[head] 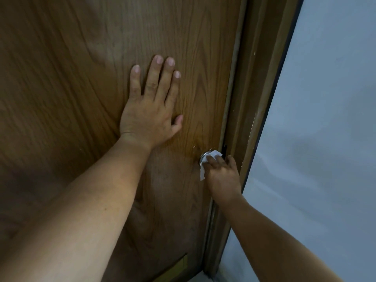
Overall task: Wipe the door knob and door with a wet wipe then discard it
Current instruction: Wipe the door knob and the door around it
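Left hand: our left hand (149, 110) lies flat on the wooden door (71, 78), fingers straight and spread, grasping nothing.
Right hand: our right hand (220, 176) curls round the door knob (204, 155), pressing the wet wipe (211, 157) onto it.
Wipe: white, crumpled over the knob, one corner hanging down on its left side.
Knob: metal, mostly hidden, near the door's right edge, just beside the door frame (256, 110).
Wall: pale grey wall (325, 119) lies right of the frame.

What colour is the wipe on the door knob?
White. The wet wipe shows in the head view, held by the right hand over the metal door knob.
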